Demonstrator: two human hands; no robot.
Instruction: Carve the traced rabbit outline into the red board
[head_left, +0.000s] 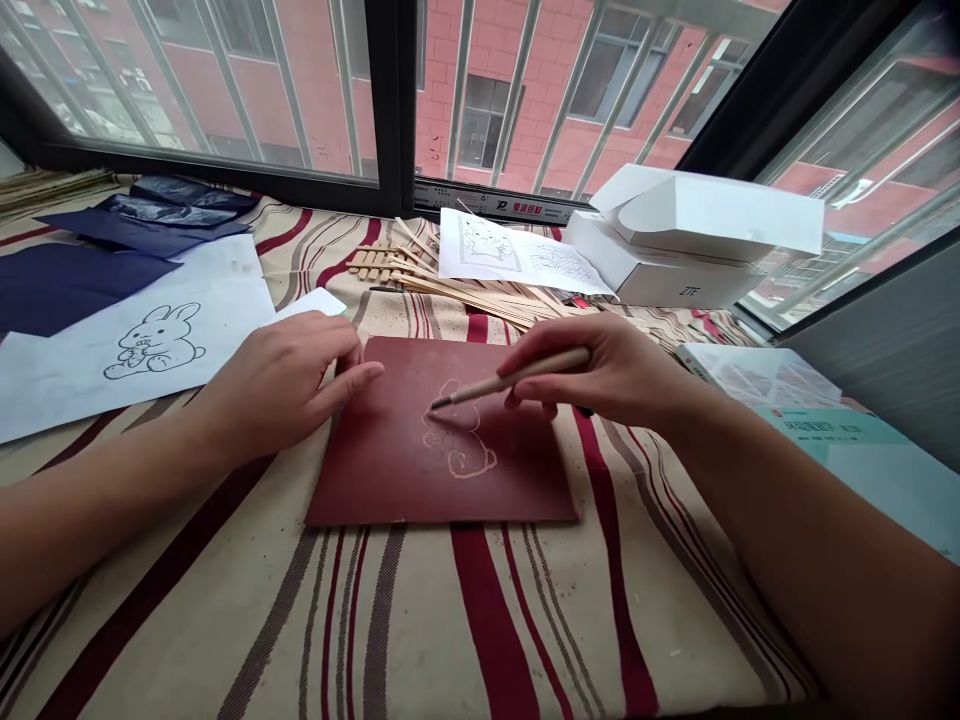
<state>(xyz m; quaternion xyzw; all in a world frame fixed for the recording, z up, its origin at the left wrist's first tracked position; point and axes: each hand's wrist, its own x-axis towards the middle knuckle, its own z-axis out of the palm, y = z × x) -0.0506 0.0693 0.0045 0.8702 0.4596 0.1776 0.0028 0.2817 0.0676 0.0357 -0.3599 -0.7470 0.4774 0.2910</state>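
Note:
A reddish-brown board [375, 480] lies flat on the striped cloth, with a pale rabbit outline [472, 470] cut into its surface. My right hand [611, 370] pinches a carving tool [517, 374] with a light wooden handle. Its dark tip touches the board within the outline, near the rabbit's head. At the board's left edge rests my left hand [300, 370], its fingers curled and its thumb laid over the edge. The undersides of the left fingers are hidden.
On the left lie a paper with a rabbit drawing [157, 345] and dark blue sheets [75, 280]. Behind the board are thin wooden strips [480, 295], a sketched paper [517, 255] and a white box [690, 245]. Books [832, 430] lie right, beyond my forearm; windows stand behind.

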